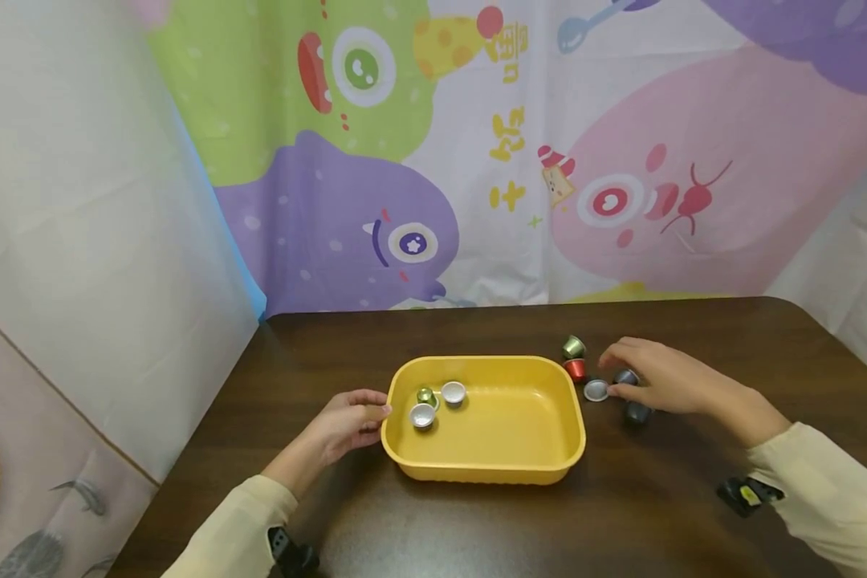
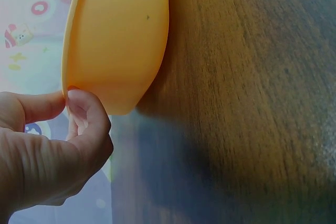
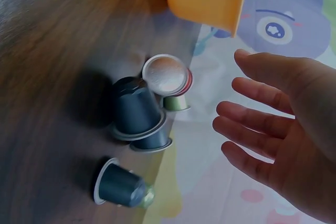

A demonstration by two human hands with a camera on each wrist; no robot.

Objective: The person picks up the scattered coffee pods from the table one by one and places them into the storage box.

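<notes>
My left hand (image 1: pixel 343 424) pinches the left rim of a yellow plastic bin (image 1: pixel 484 467); in the left wrist view, thumb and fingertips meet at its edge. Inside, at the left, lie two coffee capsules with silver lids up (image 1: pixel 453 392) and a small green capsule (image 1: pixel 425 395). Right of the bin, my right hand (image 1: pixel 668 379) hovers over loose capsules, fingers spread and nothing held. Near it are a green capsule (image 1: pixel 574 347), a red capsule (image 1: pixel 575 369), a lid-up capsule (image 1: pixel 596 390) and dark capsules (image 3: pixel 135 109), one lying apart (image 3: pixel 119 184) in the right wrist view.
A dark wooden table (image 1: pixel 477 530) bears everything. Behind its far edge hangs a cloth with cartoon monsters (image 1: pixel 376 217). Pale cloth (image 1: pixel 101 201) hangs at the left side.
</notes>
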